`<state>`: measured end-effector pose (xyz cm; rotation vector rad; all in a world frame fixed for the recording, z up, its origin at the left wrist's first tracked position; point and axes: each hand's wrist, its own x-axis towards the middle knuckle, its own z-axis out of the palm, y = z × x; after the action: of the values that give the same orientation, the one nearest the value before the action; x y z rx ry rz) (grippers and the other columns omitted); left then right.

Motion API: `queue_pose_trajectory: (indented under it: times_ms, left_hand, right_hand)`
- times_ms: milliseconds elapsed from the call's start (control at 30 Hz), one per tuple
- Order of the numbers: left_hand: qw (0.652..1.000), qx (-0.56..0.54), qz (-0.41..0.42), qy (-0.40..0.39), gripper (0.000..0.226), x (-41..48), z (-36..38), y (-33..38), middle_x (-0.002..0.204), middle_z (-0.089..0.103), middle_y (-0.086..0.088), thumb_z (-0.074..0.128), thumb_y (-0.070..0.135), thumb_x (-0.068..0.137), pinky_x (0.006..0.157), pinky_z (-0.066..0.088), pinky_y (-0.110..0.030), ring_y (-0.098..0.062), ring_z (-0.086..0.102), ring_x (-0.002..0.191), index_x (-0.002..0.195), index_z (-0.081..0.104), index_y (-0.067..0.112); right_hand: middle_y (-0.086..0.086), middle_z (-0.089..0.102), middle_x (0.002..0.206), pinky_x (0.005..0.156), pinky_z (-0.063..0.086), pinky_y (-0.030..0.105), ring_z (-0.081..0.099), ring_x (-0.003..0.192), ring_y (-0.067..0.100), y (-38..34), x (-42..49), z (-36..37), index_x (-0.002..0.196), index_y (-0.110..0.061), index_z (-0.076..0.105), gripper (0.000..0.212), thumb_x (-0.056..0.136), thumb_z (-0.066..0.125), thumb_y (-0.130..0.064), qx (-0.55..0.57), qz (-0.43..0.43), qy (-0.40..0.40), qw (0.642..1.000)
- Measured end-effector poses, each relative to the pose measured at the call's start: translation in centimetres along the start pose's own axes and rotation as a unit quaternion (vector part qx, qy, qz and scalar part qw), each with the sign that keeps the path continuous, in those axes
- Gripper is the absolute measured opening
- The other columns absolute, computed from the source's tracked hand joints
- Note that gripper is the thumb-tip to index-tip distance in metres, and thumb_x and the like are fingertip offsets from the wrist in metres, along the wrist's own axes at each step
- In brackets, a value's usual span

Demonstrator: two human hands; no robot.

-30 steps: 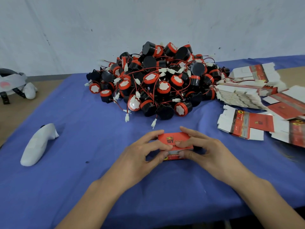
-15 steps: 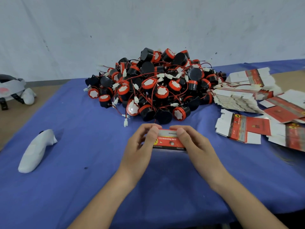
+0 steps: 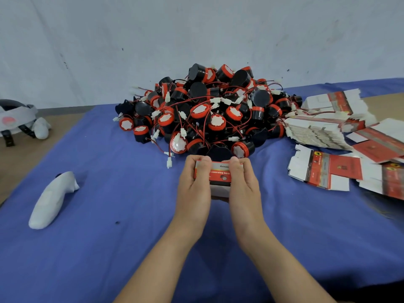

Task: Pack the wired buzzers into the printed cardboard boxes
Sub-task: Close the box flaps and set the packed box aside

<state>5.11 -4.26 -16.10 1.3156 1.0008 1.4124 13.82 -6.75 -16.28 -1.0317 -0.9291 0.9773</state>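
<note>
Tipped up from flat, the box [image 3: 219, 174] is gripped at both ends by the left hand [image 3: 193, 189] and right hand [image 3: 243, 189]; its closing is judged nearly done.

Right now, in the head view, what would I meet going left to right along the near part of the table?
white headset → white controller → left hand → printed box, gripped by both hands → right hand → flat box blanks
</note>
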Motion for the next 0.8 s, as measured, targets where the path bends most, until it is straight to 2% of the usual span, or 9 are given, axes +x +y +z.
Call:
queue_pose_trajectory:
  times_ms: [133,267,367,467,533,633,700,800]
  left_hand:
    - [1.000,0.010,-0.001,0.001,0.024,-0.3,0.4,0.1,0.079,0.070,0.009,0.042,0.032,0.106,0.058,0.051,-0.014,-0.002,0.067,0.071,0.092,0.059,0.022]
    - [0.998,0.003,-0.050,0.034,0.034,-0.5,0.4,0.1,0.074,0.072,0.012,0.037,0.035,0.107,0.051,0.050,-0.014,-0.002,0.069,0.066,0.093,0.065,0.020]
    - [0.996,0.003,-0.081,0.039,0.047,-0.6,0.5,0.3,0.075,0.075,0.011,0.035,0.044,0.107,0.049,0.050,-0.015,-0.004,0.071,0.067,0.086,0.074,0.028]
    - [0.995,0.001,-0.101,0.010,0.052,-0.6,0.8,0.7,0.087,0.077,0.005,0.030,0.053,0.105,0.065,0.056,-0.027,-0.011,0.074,0.078,0.084,0.076,0.040]
    - [0.993,-0.021,-0.112,-0.014,0.049,-0.6,1.3,1.1,0.094,0.078,0.001,0.032,0.053,0.105,0.073,0.055,-0.033,-0.015,0.074,0.086,0.088,0.076,0.040]
    - [0.995,-0.029,-0.087,-0.044,0.033,-1.4,2.9,1.9,0.103,0.076,0.006,0.042,0.040,0.105,0.076,0.054,-0.029,-0.009,0.071,0.096,0.098,0.074,0.039]
    - [0.997,-0.027,-0.056,-0.054,0.024,-2.2,4.5,2.6,0.103,0.073,0.016,0.049,0.031,0.103,0.078,0.052,-0.027,-0.002,0.068,0.099,0.100,0.071,0.042]
    - [0.994,-0.018,-0.017,-0.103,0.017,-4.2,7.6,3.6,0.100,0.071,0.022,0.055,0.024,0.101,0.079,0.050,-0.023,0.003,0.066,0.095,0.106,0.068,0.034]
  right_hand:
    - [-0.008,0.071,0.077,0.062,0.059,0.024,0.069,0.069,0.004,-0.4,-0.2,-0.4,0.087,-0.020,0.058,0.028,0.107,0.044,-0.033,0.021,0.010,0.008,1.000]
    - [0.000,0.076,0.086,0.070,0.062,0.039,0.073,0.073,0.013,-0.6,-0.4,-0.8,0.102,-0.013,0.062,0.027,0.105,0.048,-0.035,0.034,0.107,-0.018,0.994]
    - [0.002,0.076,0.093,0.071,0.063,0.036,0.075,0.078,0.014,-0.7,-0.8,-1.3,0.107,-0.015,0.061,0.022,0.103,0.052,-0.034,0.035,0.145,-0.015,0.989]
    - [0.005,0.074,0.100,0.074,0.063,0.036,0.075,0.086,0.018,-0.7,-1.4,-1.9,0.108,-0.020,0.064,0.018,0.101,0.056,-0.035,0.053,0.158,0.012,0.986]
    - [0.008,0.074,0.101,0.070,0.062,0.035,0.074,0.086,0.021,-1.1,-1.4,-2.3,0.109,-0.018,0.064,0.020,0.101,0.056,-0.035,0.089,0.164,0.046,0.981]
    - [0.018,0.074,0.109,0.063,0.059,0.033,0.074,0.088,0.026,-2.6,-1.7,-3.4,0.121,-0.012,0.062,0.032,0.104,0.051,-0.035,0.214,0.175,0.098,0.956]
    - [0.018,0.075,0.110,0.066,0.059,0.033,0.073,0.091,0.026,-3.6,-2.5,-4.8,0.129,-0.008,0.061,0.041,0.105,0.047,-0.038,0.296,0.156,0.114,0.935]
    - [0.020,0.073,0.116,0.073,0.060,0.033,0.072,0.098,0.026,-5.0,-4.4,-7.1,0.128,-0.006,0.064,0.045,0.103,0.049,-0.039,0.369,0.109,0.142,0.912]
